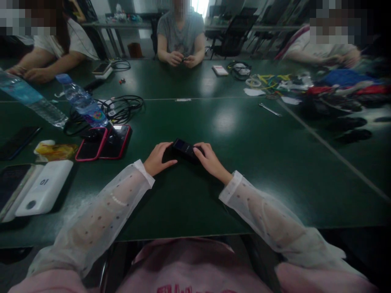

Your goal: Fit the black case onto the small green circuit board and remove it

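Observation:
A small black box-shaped device with a little dark screen (184, 149) lies on the green tabletop in front of me. My right hand (210, 160) grips its right end, with the thumb resting on the top face and the fingers behind. At the device's left end is my left hand (160, 158), its fingertips close to or touching the far corner. The left thumb stretches out apart from the fingers, toward the near side. I cannot tell whether the left fingertips press on the device.
To the left are red-edged phones (115, 142), a white power bank (45, 187), water bottles (82, 99) and black cables (128, 108). A wrench (270, 109) and a heap of cables and cloth (345, 87) lie right. Several people sit across the table (189, 203).

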The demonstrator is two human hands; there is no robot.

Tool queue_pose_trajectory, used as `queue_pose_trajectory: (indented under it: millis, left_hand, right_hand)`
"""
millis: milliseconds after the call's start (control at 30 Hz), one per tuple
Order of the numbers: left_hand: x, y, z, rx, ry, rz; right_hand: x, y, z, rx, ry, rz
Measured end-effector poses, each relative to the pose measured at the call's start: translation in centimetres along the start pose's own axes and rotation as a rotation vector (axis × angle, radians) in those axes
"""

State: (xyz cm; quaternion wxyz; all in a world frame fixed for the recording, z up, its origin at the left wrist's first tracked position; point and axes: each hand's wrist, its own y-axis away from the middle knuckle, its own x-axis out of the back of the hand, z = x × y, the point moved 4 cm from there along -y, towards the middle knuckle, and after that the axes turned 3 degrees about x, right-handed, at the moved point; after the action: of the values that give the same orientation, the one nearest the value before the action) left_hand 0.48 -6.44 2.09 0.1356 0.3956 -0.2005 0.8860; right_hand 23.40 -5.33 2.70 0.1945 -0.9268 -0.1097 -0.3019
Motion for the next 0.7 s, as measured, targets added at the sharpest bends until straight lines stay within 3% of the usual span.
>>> queue_pose_trajectory:
  millis: [167, 433, 700]
  left_hand:
    - [-0.5, 0.1, 0.4, -0.008, -0.173, -0.018]
    - [-1.4, 0.5, 0.2, 0.027, -0.352, -0.006]
    - [-1.3, 0.6, 0.7, 0.043, -0.389, -0.075]
  right_hand:
    - [0.1, 0.4, -0.5, 0.033, -0.032, 0.01]
    - [-0.3, 0.8, -2.2, 0.253, 0.12, -0.03]
    - [0.0, 0.6, -1.2, 0.144, 0.16, 0.058]
